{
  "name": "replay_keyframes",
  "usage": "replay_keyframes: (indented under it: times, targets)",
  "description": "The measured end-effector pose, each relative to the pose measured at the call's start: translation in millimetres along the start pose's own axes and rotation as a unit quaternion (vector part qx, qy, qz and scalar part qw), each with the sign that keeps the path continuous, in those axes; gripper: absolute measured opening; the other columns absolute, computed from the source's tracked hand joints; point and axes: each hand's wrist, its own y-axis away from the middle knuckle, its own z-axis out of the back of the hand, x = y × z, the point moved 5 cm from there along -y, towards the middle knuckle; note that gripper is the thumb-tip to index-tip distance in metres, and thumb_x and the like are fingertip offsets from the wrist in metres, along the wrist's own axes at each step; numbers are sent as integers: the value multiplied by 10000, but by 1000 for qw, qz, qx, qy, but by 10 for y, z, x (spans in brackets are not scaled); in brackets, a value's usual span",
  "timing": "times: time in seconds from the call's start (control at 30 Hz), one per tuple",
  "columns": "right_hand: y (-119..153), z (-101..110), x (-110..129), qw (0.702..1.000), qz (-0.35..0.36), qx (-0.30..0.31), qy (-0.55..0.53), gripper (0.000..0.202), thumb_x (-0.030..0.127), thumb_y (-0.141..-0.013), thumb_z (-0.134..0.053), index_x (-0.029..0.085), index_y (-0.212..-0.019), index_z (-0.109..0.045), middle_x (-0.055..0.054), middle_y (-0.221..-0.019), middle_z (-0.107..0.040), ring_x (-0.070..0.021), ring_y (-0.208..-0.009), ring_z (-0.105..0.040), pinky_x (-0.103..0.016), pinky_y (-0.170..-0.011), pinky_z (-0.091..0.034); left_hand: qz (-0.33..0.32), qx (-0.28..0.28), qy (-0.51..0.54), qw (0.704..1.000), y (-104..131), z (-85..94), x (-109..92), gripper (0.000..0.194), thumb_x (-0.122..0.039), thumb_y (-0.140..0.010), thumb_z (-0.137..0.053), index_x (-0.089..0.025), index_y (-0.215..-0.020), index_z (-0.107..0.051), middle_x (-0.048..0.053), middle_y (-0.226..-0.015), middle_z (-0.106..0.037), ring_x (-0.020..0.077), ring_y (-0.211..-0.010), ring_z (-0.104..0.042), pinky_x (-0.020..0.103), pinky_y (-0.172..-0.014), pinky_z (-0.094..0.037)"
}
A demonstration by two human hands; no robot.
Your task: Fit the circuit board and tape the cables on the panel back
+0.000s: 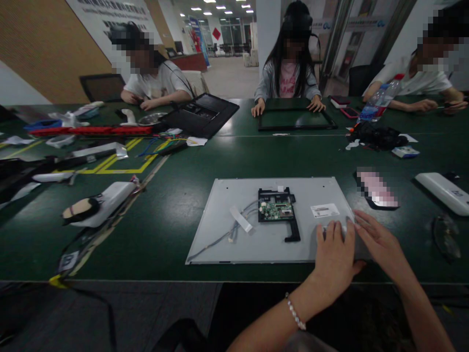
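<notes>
A flat silver panel (220, 205), like the back of a display screen, lies on the green table before me. A green circuit board (274, 209) sits in a black bracket (293, 230) near its middle. Grey cables (216, 240) run from the board to the lower left corner, crossed by a white tape strip (242, 220). My left hand (335, 252) rests on the panel's right part, below a white label (325, 210), fingers stretched out flat. Beside it, my right hand (381, 242) lies along the right edge, fingers extended and touching it. Its fingertips are partly hidden.
To the right are a phone (377, 188), a white device (443, 193) and glasses (446, 237). Another white device (104, 204) lies left. Across the table, co-workers sit by a black frame (297, 120), a black panel (205, 115) and a bottle (381, 100).
</notes>
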Motion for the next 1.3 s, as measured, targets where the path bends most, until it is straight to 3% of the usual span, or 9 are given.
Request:
replay_keyframes:
  times: [0.37, 0.57, 0.8, 1.03, 1.3]
  targets:
    - [113, -510, 410, 997, 17, 11, -74, 442, 432, -884, -541, 229, -1273, -595, -120, -1345, -590, -272, -1247, -553, -507, -1091, -394, 29, 32, -15, 999, 276, 251, 373, 771, -451, -889, -513, -134, -1517, -198, 221, -1503, -354, 355, -1410, -293, 611, -1109, -253]
    - [200, -895, 575, 993, 64, 21, -100, 383, 345, -902, -509, 220, -1253, -598, -117, -1361, -566, -258, -1269, -526, -519, -1091, -392, 113, 40, -30, 992, 416, 364, 562, 873, -549, -820, -588, -155, -1514, -235, 228, -1514, -338, 402, -1416, -268, 666, -1106, -201]
    - [284, -1252, 872, 988, 128, 45, -69, 420, 256, -899, -480, 237, -1310, -564, -113, -1404, -529, -258, -1298, -498, -529, -1092, -395, 160, 47, -42, 985, 616, 477, 806, 892, -458, -798, -616, -127, -1522, -213, 213, -1573, -220, 394, -1453, -173, 670, -1111, -178]
    - [342, -1512, 1207, 982, 175, 67, -18, 431, 204, -911, -435, 217, -1327, -545, -117, -1417, -513, -249, -1310, -483, -509, -1106, -383, 178, 41, -35, 982, 766, 626, 1054, 819, -320, -812, -547, -118, -1529, -206, 192, -1578, -217, 387, -1460, -145, 660, -1111, -182]
    - [359, -1835, 1437, 972, 204, 119, 9, 434, 198, -939, -389, 223, -1355, -512, -115, -1456, -466, -235, -1332, -460, -483, -1099, -402, 228, 14, -81, 970, 896, 734, 1324, 663, -153, -850, -415, -85, -1497, -291, 198, -1561, -262, 366, -1452, -197, 642, -1107, -217]
